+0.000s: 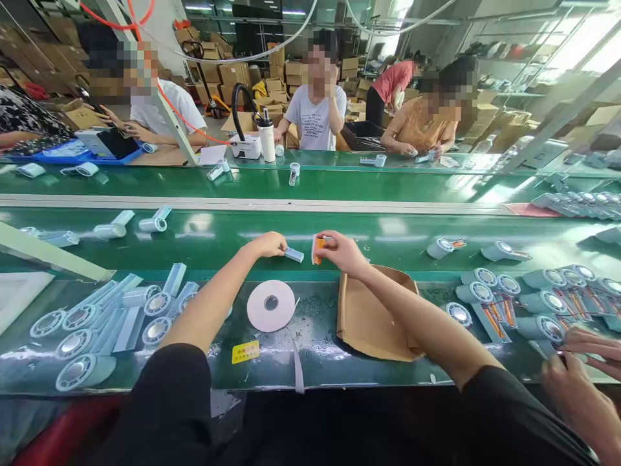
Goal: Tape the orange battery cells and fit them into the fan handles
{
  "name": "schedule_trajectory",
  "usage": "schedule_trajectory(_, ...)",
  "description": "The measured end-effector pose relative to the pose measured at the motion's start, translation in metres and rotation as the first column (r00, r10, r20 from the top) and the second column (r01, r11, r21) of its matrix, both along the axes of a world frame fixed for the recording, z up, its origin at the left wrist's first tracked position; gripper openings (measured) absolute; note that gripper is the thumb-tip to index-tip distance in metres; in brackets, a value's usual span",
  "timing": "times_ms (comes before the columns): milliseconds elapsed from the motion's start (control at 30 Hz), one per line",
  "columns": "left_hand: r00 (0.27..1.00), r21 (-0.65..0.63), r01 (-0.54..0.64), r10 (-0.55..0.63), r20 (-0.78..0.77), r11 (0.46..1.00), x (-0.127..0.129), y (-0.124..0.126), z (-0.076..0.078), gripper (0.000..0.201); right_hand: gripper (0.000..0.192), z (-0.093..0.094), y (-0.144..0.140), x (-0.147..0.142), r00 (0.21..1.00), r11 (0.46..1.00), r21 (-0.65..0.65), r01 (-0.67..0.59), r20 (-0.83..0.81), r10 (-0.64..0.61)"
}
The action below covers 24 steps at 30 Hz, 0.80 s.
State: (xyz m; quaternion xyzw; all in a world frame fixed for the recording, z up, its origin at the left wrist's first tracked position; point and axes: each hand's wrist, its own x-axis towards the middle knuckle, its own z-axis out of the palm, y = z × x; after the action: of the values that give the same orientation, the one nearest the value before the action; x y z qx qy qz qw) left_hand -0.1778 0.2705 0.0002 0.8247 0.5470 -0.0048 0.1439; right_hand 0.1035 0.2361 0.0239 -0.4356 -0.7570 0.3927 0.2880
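My left hand (270,244) is closed over the green belt. A light-blue, bar-shaped plastic piece (294,254) sticks out to the right of its fingertips. Just across from it, my right hand (342,251) pinches a small orange and white piece (317,249) upright between thumb and fingers. The two pieces are apart. Nearer to me lies a white tape roll (259,310) with its loose end hanging over the bench edge. Under my right forearm sits a shallow cardboard tray (378,317).
Light-blue round-headed units with handles (80,343) crowd the left bench. Similar units with orange parts inside (490,304) fill the right, where another person's hands (577,382) work. A yellow label (245,351) lies in front. Several people sit across the belt (218,252).
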Motion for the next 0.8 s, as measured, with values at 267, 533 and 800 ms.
schedule_trajectory(267,0.983,-0.024,-0.063,0.067,0.173,0.998,-0.010,0.013,-0.018,0.027,0.029,-0.021,0.032,-0.070,0.847,0.974,0.177,-0.143,0.530,0.029)
schedule_trajectory(533,0.952,0.019,-0.169,0.158,0.262,0.985,0.018,0.023,-0.044,0.033,0.041,-0.023,0.036,-0.086,0.566,0.948,0.087,-0.308,0.817,0.109)
schedule_trajectory(800,0.955,0.053,-0.171,0.153,0.253,0.984,0.022,0.016,-0.037,0.031,0.040,-0.002,0.028,-0.091,0.472,0.937,0.022,-0.349,0.868,0.155)
